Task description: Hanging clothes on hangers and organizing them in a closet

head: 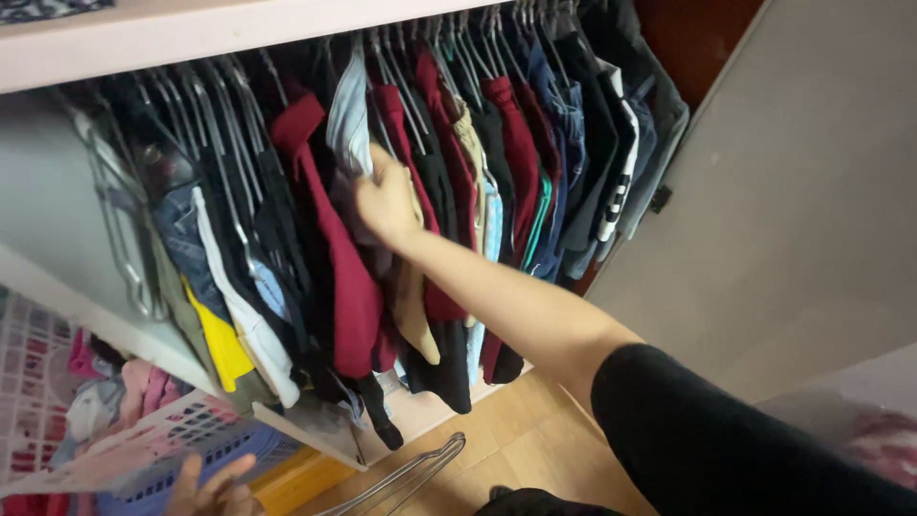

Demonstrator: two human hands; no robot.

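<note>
Blue perforated plastic laundry basket [205,457] at lower left, bare metal wire hangers [406,476] over light wooden plank floor [521,435], pale open wardrobe door [802,220].

A pale blue garment [349,119] hangs on a wire hanger from the rail, squeezed between a dark red top [339,258] and other red clothes, its lower edge gathered and pushed aside.

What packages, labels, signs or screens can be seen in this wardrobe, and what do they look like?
None can be made out.
The right hand reaches into a row of hanging clothes, dark red, black and blue.
The left hand is low beside a blue and white lattice basket of laundry.
Bare wire hangers show near the wooden floor.
</note>
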